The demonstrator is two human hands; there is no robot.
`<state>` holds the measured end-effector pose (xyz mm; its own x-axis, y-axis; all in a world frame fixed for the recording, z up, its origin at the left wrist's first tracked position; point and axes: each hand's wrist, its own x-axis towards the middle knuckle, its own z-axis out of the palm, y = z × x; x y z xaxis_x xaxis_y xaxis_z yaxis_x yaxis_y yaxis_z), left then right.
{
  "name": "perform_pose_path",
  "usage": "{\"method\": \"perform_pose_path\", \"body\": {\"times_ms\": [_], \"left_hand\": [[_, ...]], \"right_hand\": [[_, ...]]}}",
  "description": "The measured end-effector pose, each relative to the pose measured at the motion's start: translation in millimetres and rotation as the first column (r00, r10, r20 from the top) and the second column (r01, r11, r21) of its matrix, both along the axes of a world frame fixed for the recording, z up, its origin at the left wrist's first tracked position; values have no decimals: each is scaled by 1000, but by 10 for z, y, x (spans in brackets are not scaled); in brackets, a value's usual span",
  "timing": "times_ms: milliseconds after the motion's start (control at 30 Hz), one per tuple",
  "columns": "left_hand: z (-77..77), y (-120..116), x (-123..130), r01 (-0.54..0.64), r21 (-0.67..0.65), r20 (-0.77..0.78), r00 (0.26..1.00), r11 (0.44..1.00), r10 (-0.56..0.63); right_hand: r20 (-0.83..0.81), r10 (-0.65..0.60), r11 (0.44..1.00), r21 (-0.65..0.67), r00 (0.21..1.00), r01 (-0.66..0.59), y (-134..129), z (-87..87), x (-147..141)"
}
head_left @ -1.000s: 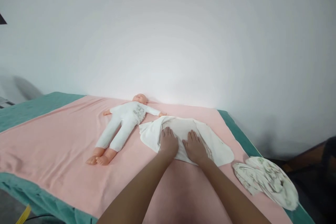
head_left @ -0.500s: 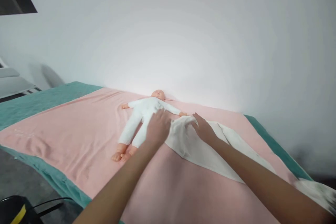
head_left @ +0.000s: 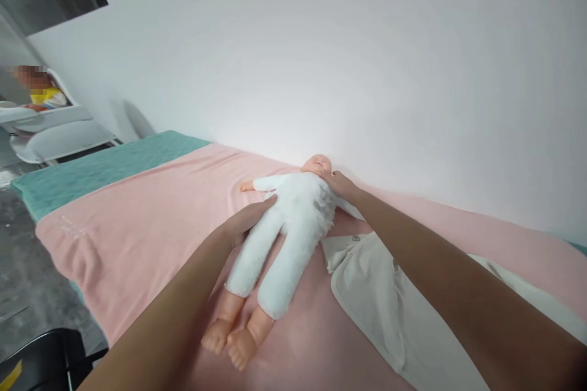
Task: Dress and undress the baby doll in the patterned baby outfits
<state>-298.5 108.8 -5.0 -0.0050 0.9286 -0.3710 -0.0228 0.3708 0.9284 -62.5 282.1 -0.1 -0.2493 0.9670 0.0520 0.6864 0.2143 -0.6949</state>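
Note:
A doll [head_left: 298,214] with a white soft body and bare plastic head, hands and feet lies face up on the pink blanket [head_left: 151,226]. My left hand [head_left: 250,220] grips its hip from the left, thumb on top and the other fingers mostly hidden. At the neck and shoulder on the other side, my right hand [head_left: 339,186] has hold of the doll, its fingertips partly out of sight. Beside the doll, under my right forearm, a cream cloth garment [head_left: 376,293] with a small snap near its edge is spread out.
A teal cover [head_left: 110,177] shows beneath the blanket along the left. The white wall [head_left: 367,61] borders the bed's far side. At far left a seated figure in yellow [head_left: 46,96] is by a white chair [head_left: 68,137]. A black object [head_left: 46,354] stands at lower left.
Both hands have left the cream garment and moved left onto the doll. The view has turned left and come closer, bringing the chair and the figure into sight.

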Motion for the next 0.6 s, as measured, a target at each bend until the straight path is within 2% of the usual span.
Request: {"method": "perform_pose_path", "body": {"times_ms": [100, 167, 300, 400, 467, 533, 600], "left_hand": [[36, -21, 35, -21, -17, 77, 997, 1000, 22], [126, -73, 96, -26, -3, 95, 995, 1000, 26], [439, -235, 376, 43, 112, 103, 993, 993, -54], [672, -406, 777, 88, 215, 114, 987, 973, -115], [771, -547, 1120, 112, 248, 141, 979, 962, -150], [807, -699, 1488, 160, 255, 168, 964, 954, -206], [777, -847, 1849, 219, 269, 187, 943, 938, -274]], "right_hand": [[-25, 7, 999, -43, 1000, -8, -47, 108, -74], [-38, -24, 998, -52, 999, 22, -135, 242, -53], [-67, -80, 997, -7, 995, 79, -371, 688, 220], [-72, -129, 988, 73, 989, 135, -599, 1073, 655], [-61, -167, 978, 115, 984, 173, -794, 1264, 1033], [-39, -212, 968, 129, 976, 216, -1024, 1359, 1447], [-13, -264, 957, 120, 964, 264, -1274, 1346, 1861]]}}
